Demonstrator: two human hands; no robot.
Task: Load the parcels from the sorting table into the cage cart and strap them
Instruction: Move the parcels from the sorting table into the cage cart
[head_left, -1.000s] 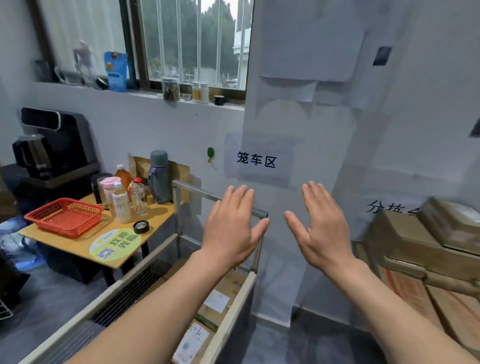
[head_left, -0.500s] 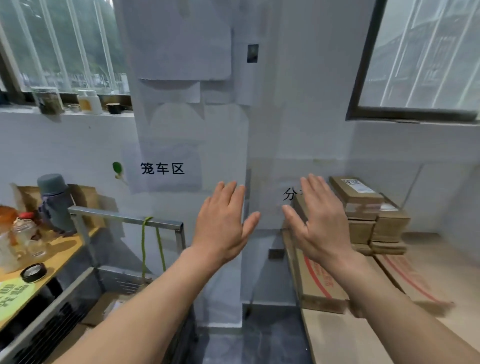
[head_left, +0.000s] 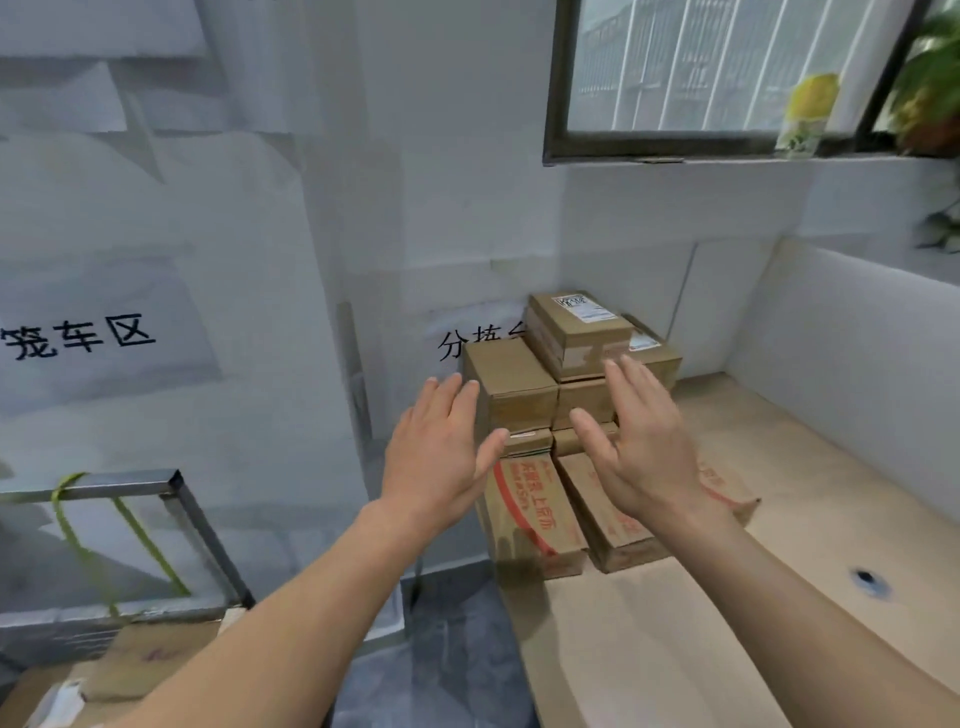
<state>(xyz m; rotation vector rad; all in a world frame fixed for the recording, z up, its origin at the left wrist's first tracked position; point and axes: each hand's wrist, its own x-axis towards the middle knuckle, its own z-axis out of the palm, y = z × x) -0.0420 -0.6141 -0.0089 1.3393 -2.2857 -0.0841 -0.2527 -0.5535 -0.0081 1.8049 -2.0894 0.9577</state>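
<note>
A stack of brown cardboard parcels (head_left: 519, 384) stands on the sorting table (head_left: 701, 623) against the back wall, with a labelled parcel (head_left: 576, 325) on top. Two long flat boxes with red print (head_left: 535, 519) lie under the stack. My left hand (head_left: 436, 452) and my right hand (head_left: 644, 441) are raised in front of the stack, palms forward, fingers spread, holding nothing. The cage cart (head_left: 171, 483) is at the lower left, a green strap (head_left: 67, 525) tied to its top rail and parcels (head_left: 145, 654) inside it.
White walls bear paper signs with black characters (head_left: 78, 338). A dark-framed window (head_left: 701, 78) is above the table, with plants (head_left: 930, 78) on its sill. A white partition (head_left: 857, 364) borders the table's right side. Grey floor (head_left: 441, 675) lies between cart and table.
The view has swung right from the cage cart and side desk to the sorting table. Both open hands now face the parcel stack, closer to it than before.
</note>
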